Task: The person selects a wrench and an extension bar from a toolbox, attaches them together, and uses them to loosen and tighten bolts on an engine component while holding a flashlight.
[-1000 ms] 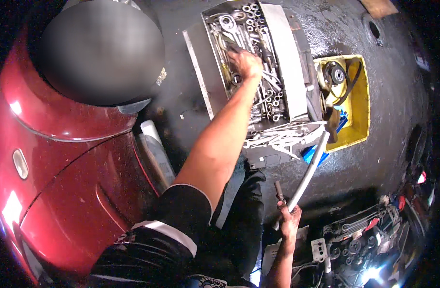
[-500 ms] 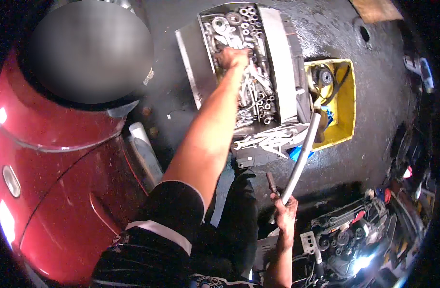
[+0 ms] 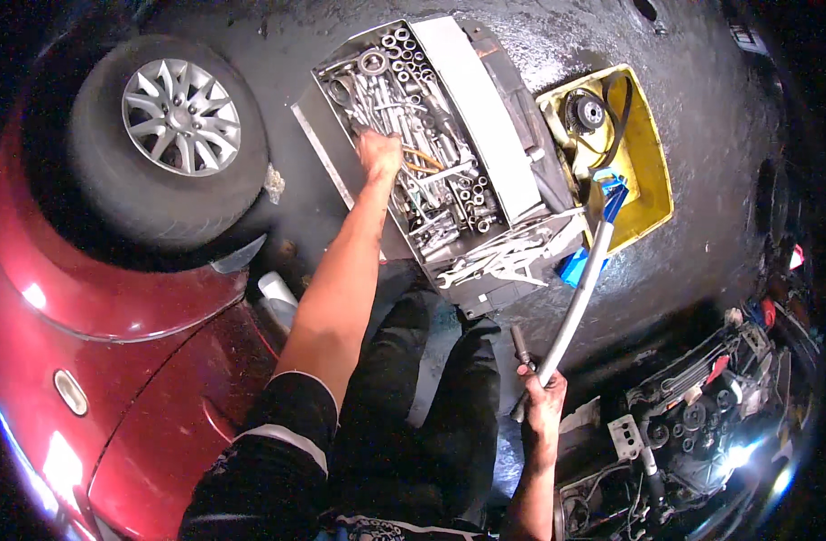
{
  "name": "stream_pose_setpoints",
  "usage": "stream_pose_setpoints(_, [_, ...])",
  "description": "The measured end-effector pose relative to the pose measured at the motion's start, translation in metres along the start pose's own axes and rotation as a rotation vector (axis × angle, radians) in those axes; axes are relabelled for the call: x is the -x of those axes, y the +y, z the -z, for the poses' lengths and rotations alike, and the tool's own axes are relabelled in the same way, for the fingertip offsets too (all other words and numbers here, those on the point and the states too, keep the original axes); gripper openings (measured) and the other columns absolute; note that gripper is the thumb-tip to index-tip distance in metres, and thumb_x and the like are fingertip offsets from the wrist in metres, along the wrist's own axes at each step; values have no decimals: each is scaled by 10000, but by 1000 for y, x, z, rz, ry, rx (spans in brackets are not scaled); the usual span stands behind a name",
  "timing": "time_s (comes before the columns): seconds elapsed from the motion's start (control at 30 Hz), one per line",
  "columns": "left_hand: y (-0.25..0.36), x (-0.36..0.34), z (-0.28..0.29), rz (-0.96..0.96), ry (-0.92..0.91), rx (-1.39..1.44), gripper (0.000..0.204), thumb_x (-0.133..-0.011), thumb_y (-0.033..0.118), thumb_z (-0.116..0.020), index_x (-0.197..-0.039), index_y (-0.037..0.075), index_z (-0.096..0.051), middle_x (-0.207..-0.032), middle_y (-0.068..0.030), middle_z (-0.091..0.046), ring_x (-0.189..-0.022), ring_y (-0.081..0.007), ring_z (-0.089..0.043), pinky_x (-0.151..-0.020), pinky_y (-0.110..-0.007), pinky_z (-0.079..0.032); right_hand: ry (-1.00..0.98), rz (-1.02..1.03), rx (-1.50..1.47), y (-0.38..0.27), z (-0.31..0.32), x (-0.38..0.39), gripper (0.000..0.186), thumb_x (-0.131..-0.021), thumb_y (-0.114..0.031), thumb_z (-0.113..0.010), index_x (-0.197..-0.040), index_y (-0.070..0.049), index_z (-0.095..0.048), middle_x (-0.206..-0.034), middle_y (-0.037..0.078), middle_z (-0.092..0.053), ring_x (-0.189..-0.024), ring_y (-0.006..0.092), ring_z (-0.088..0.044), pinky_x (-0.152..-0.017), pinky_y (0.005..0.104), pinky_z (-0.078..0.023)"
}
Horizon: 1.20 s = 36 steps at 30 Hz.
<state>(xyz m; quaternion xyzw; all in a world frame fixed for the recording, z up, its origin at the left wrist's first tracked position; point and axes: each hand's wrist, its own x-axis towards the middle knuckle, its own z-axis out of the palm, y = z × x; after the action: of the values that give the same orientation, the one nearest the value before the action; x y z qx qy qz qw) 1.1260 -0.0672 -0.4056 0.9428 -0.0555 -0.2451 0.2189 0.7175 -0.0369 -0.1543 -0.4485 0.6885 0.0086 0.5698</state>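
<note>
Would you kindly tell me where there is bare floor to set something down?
The floor looks bare right of the yellow bin, and mostly so between the wheel and toolbox. The toolbox is crowded with sockets and other tools, with the left hand among them.

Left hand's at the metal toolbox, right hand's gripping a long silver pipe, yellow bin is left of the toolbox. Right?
One error: the head view shows the yellow bin to the right of the toolbox, not the left. The left hand is at the toolbox and the right hand grips the long silver pipe, as you said.
</note>
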Motion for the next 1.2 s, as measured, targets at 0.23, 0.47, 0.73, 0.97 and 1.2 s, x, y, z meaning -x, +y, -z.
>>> stream_pose_setpoints(0.23, [-5, 28, 0, -264, 117, -46, 444, -764, 210, -713, -1081, -91, -638, -1384, -317, -316, -1229, -466, -419, -1021, -430, -415, -19, -85, 23, 4, 4, -5, 366, -782, -316, -758, -647, -69, -525, -574, -55, -438, -551, 69, -378, -501, 279, -294])
stream_pose_setpoints(0.47, [-1, -7, 11, -685, 210, -469, 351, -873, 347, -632, -1124, 114, -707, -1403, -272, -338, -1342, -441, -257, -1100, -590, -240, -84, -29, 121, -8, -4, -8, 350, -801, -302, -752, -646, -74, -535, -580, -61, -453, -545, 65, -378, -493, 276, -288])
stream_pose_setpoints(0.73, [6, -18, 4, -656, 69, -570, 473, -828, 357, -693, -1242, 141, -620, -1523, -272, -178, -1430, -431, -125, -1112, -669, -113, -111, -61, 50, -11, -14, -9, 264, -802, -284, -770, -762, -49, -658, -571, -81, -463, -506, 39, -379, -462, 256, -281])
stream_pose_setpoints(0.97, [1, -1, 22, -635, 137, -326, 476, -775, 336, -757, -1176, 102, -649, -1455, -275, -272, -1373, -441, -222, -1094, -579, -270, -97, -22, 103, -2, -15, -8, 252, -801, -283, -756, -832, -41, -693, -591, -75, -463, -563, 51, -388, -512, 264, -315])
stream_pose_setpoints(1.2, [-15, 39, 37, -514, 3, 176, 187, -900, 180, -640, -983, 35, -557, -722, -101, -611, -644, -274, -607, -665, -382, -485, -97, -47, 72, -5, -13, -3, 269, -796, -289, -765, -869, -38, -699, -601, -77, -482, -569, 51, -402, -522, 253, -323])
